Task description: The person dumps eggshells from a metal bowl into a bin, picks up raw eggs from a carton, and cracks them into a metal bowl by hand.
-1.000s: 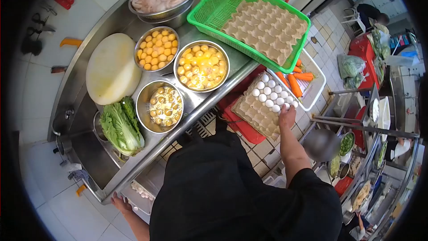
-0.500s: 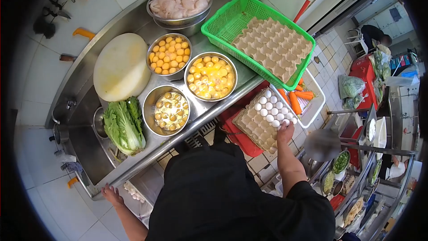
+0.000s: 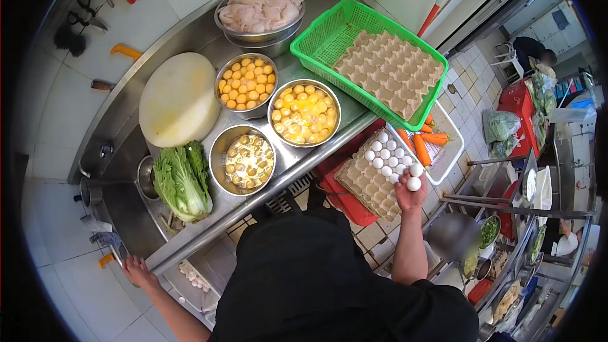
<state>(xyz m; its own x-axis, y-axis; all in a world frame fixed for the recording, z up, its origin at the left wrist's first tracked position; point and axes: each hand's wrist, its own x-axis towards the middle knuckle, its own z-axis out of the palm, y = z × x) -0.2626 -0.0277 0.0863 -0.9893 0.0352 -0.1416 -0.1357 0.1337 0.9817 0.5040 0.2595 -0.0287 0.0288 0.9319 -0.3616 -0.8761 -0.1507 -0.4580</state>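
My right hand (image 3: pixel 412 199) holds white eggs (image 3: pixel 413 183) on its fingers, at least two of them, above the end of a cardboard egg tray (image 3: pixel 364 180). Rows of white eggs (image 3: pixel 384 153) fill the far part of that tray; its near cups hold none. My left hand (image 3: pixel 139 272) rests at the corner of the steel sink counter (image 3: pixel 183 240), fingers stretched out. On the counter stand three steel bowls of cracked eggs: one full of yolks (image 3: pixel 246 83), one with yolks and some broken yolk (image 3: pixel 304 114), and one with fewer yolks in clear white (image 3: pixel 242 161).
A green basket (image 3: pixel 304 57) holds an empty egg tray (image 3: pixel 389 69). Carrots (image 3: pixel 421 149) lie in a white basket (image 3: pixel 448 164). A leafy cabbage (image 3: pixel 183 183), a round cutting board (image 3: pixel 177 98) and a bowl of pale raw meat (image 3: pixel 261 9) are on the counter. Another person (image 3: pixel 532 54) is far right.
My right hand has lifted eggs from the tray's near right corner and turned palm up. My left hand has moved left and up onto the counter's corner. The view has shifted slightly.
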